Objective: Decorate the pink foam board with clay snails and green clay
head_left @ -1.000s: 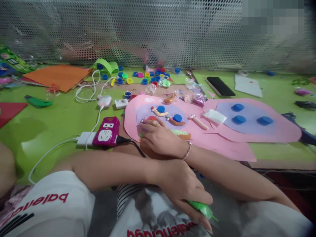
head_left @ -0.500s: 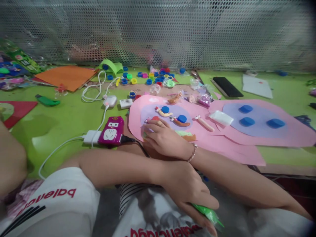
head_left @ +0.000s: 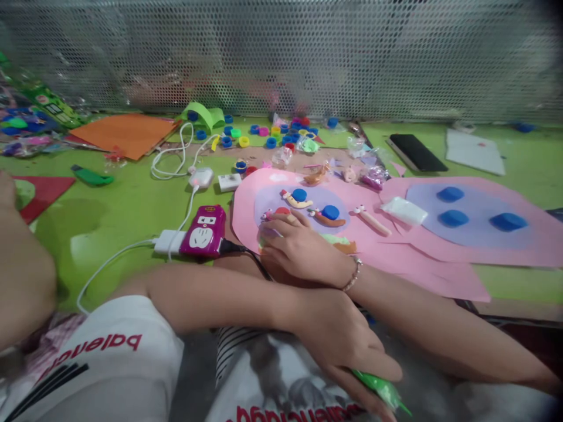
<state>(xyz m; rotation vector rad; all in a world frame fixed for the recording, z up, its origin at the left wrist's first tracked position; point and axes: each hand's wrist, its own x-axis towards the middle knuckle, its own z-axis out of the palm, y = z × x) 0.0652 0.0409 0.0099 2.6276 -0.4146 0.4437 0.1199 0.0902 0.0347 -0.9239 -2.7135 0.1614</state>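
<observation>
My arms are crossed. My right hand (head_left: 303,249), with a bead bracelet at the wrist, rests on the pink paper sheet (head_left: 396,249). Its bent fingers pinch a small clay figure with a red cap (head_left: 276,213) at the edge of the lilac oval (head_left: 268,199). Two more clay snails with blue caps (head_left: 299,198) (head_left: 329,215) lie just beyond the fingertips. A greenish clay piece (head_left: 336,241) lies beside the hand. My left hand (head_left: 347,351) hangs low over my lap, closed around a green plastic packet (head_left: 382,391).
A magenta device (head_left: 204,231) with white adapter and cable lies left of the sheet. Several coloured bottle caps (head_left: 272,133), orange paper (head_left: 127,133), a black phone (head_left: 417,152) and a second pink sheet with three blue caps (head_left: 466,214) lie beyond. Another person's arm (head_left: 21,275) is at left.
The view has drifted, so everything sits slightly further right in the frame. Both hands keep their places and their hold.
</observation>
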